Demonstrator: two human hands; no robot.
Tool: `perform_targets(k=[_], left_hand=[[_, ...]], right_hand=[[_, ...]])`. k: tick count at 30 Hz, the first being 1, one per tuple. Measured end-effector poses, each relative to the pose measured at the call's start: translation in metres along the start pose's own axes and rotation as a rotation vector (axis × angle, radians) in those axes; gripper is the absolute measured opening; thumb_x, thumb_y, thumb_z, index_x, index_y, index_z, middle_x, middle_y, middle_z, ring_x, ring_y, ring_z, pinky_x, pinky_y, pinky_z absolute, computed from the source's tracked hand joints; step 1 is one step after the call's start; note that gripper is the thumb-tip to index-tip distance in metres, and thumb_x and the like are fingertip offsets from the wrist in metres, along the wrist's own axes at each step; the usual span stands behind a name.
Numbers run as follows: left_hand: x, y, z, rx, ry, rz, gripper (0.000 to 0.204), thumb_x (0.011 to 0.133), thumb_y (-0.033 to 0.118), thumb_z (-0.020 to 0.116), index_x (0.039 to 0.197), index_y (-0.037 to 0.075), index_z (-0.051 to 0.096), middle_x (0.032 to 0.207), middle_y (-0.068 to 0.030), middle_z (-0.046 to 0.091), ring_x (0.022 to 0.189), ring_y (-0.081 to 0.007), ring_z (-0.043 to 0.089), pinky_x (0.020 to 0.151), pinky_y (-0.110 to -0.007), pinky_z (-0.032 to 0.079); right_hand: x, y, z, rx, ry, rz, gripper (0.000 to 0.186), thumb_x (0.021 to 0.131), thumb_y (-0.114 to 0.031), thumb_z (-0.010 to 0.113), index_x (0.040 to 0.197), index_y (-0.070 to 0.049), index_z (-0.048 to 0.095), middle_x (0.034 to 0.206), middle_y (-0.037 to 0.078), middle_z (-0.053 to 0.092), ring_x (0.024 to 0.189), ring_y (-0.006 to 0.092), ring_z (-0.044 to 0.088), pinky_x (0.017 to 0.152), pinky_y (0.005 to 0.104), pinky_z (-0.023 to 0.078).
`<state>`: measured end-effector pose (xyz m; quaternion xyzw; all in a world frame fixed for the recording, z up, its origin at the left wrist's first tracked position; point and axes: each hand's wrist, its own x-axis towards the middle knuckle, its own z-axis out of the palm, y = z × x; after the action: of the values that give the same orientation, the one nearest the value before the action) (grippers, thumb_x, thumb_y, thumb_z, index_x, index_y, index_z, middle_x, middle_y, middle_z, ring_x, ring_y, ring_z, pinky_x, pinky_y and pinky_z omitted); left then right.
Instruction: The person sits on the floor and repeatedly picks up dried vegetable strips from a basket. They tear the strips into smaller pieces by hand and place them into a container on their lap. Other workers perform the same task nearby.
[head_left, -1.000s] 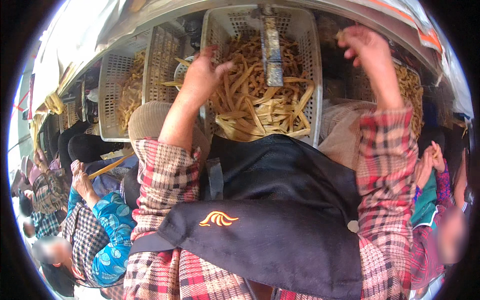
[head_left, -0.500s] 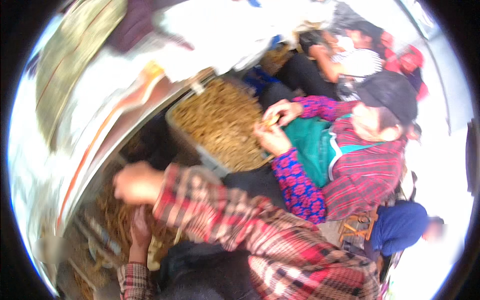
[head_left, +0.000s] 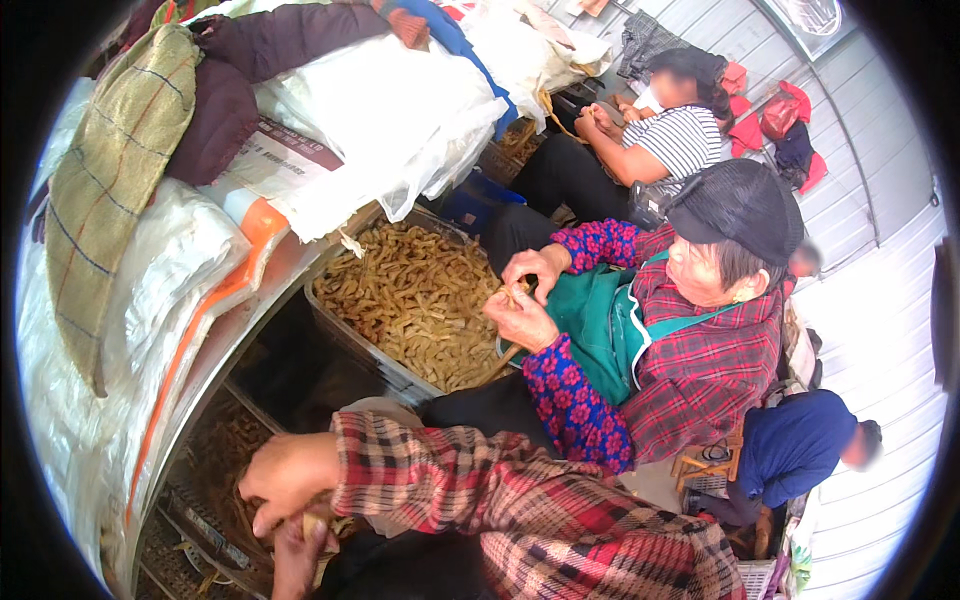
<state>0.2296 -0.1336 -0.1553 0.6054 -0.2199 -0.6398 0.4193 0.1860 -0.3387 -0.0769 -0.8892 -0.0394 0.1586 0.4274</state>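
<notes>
In the head view, my left hand [head_left: 298, 555] is low at the bottom left, closed on a pale yellow dried strip [head_left: 314, 525]. My right hand [head_left: 285, 475] is curled just above it, fingers bent down beside the strip; what they grip is hidden. Both are over a perforated plastic crate [head_left: 205, 525] of dried strips, partly in shadow.
Beside me a co-worker in a plaid shirt [head_left: 700, 360] works a piece with both hands, near a bin [head_left: 390, 300] of short yellow pieces. Farther off are a striped-shirt person [head_left: 670, 140] and someone in blue [head_left: 790, 450]. Plastic sheeting [head_left: 360, 115] and garments [head_left: 120, 190] lie at upper left.
The view has swung right from my crate to the co-worker and steadied. My hands, apart a second ago, are now together, the left closed on a strip.
</notes>
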Motion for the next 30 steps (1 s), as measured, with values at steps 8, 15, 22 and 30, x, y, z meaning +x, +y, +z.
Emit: perform_targets(k=[8, 15, 22, 30], left_hand=[[-0.188, 0.01, 0.004, -0.346, 0.416, 0.466, 0.03, 0.101, 0.028, 0.055, 0.111, 0.0, 0.062, 0.074, -0.0026, 0.056, 0.058, -0.0116, 0.047, 0.048, -0.029, 0.037], [-0.285, 0.051, 0.059, -0.202, 1.295, 0.811, 0.025, 0.098, 0.017, 0.06, 0.117, 0.001, 0.058, 0.106, -0.0165, 0.061, 0.093, -0.0282, 0.06, 0.081, -0.04, 0.051], [-0.202, -0.02, 0.051, 0.199, 0.788, 0.606, 0.056, 0.102, 0.052, 0.044, 0.117, 0.0, 0.062, 0.106, -0.013, 0.068, 0.097, -0.0216, 0.063, 0.087, -0.036, 0.049], [-0.171, -0.002, 0.074, -0.637, 0.338, 0.648, 0.034, 0.105, 0.026, 0.048, 0.131, 0.004, 0.051, 0.091, -0.0011, 0.062, 0.089, -0.0173, 0.061, 0.086, -0.032, 0.051]], right_hand=[[-0.089, -0.041, 0.072, 0.897, -0.338, -0.256, 0.035, 0.1, -0.026, 0.059, 0.126, -0.002, 0.055, 0.073, 0.003, 0.059, 0.064, 0.0103, 0.059, 0.059, 0.0253, 0.045], [-0.173, -0.12, 0.029, 0.976, 0.047, -0.425, 0.029, 0.102, -0.015, 0.055, 0.127, -0.001, 0.056, 0.073, -0.001, 0.053, 0.058, 0.004, 0.045, 0.053, 0.0214, 0.035], [-0.169, -0.151, 0.065, 1.067, -0.034, -0.599, 0.066, 0.09, -0.011, 0.07, 0.148, -0.007, 0.039, 0.123, 0.012, 0.059, 0.094, 0.0157, 0.06, 0.075, 0.0252, 0.048], [-0.123, -0.156, 0.14, 0.195, 0.548, -0.752, 0.006, 0.086, -0.009, 0.066, 0.092, -0.008, 0.065, 0.086, 0.007, 0.06, 0.081, 0.0302, 0.061, 0.074, 0.0375, 0.05]])
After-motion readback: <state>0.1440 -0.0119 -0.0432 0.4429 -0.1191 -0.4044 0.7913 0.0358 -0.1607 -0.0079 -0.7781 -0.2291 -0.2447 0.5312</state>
